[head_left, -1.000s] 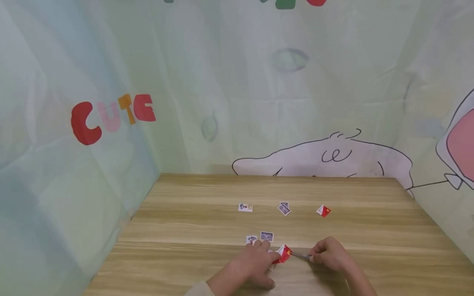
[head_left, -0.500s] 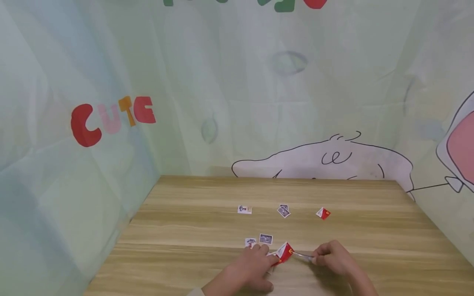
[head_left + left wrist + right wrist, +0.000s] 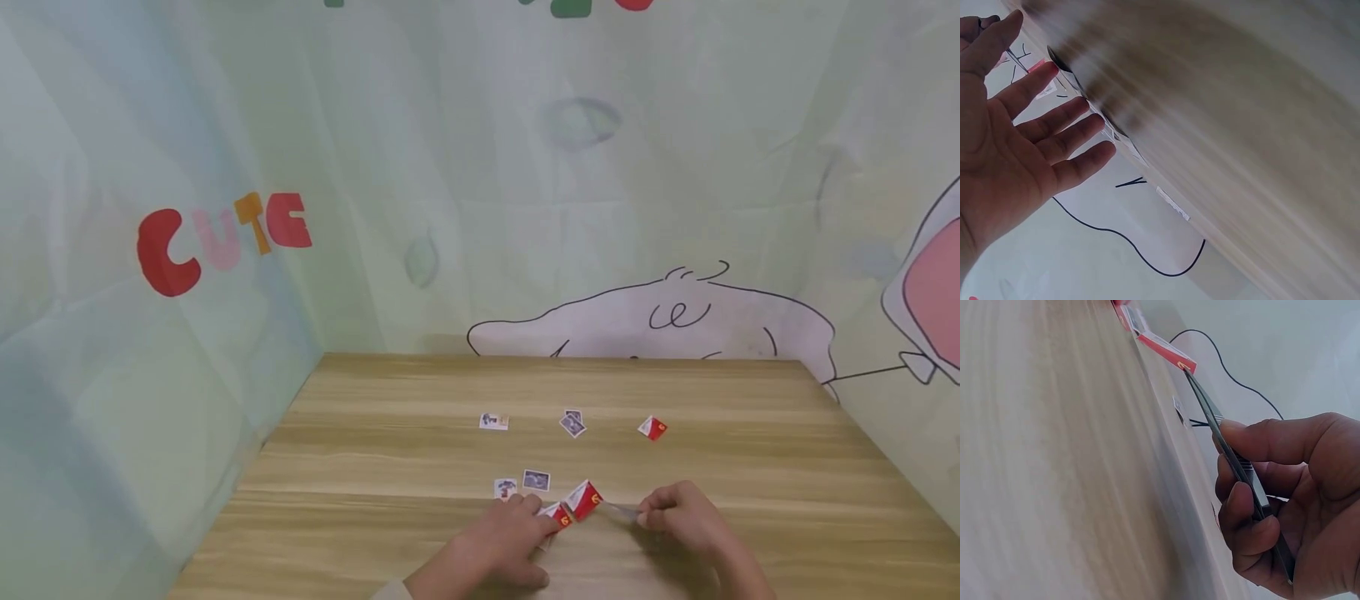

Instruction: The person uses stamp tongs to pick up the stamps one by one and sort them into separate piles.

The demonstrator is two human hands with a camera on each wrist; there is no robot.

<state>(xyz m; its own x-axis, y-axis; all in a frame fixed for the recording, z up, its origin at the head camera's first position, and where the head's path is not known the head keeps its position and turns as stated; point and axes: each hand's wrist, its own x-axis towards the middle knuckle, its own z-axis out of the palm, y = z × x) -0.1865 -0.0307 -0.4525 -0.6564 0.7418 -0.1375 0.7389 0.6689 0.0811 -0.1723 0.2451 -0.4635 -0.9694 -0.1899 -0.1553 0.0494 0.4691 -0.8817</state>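
Observation:
My right hand (image 3: pixel 1297 487) pinches metal tweezers (image 3: pixel 1210 419), whose tips grip the corner of a red-and-white stamp (image 3: pixel 584 500) lifted off the table. Beside it, a second red-and-white stamp (image 3: pixel 558 517) lies partly under the fingertips of my left hand (image 3: pixel 498 542). In the left wrist view that hand (image 3: pixel 1029 137) has its fingers extended, their tips at the small papers by the tabletop. Just beyond the left fingers lie a stamp with a figure (image 3: pixel 505 488) and a purple stamp (image 3: pixel 536 480).
Farther back on the wooden table (image 3: pixel 375 467) are a wide pale stamp (image 3: pixel 493 422), two overlapping purple stamps (image 3: pixel 573 424) and a red-and-white stamp (image 3: pixel 653 428). A printed cloth backdrop (image 3: pixel 450 167) stands behind the table.
The stamp in the tweezers has moved up and right, apart from the one under my left fingers. My right hand has shifted slightly right; the left hand has stayed nearly in place.

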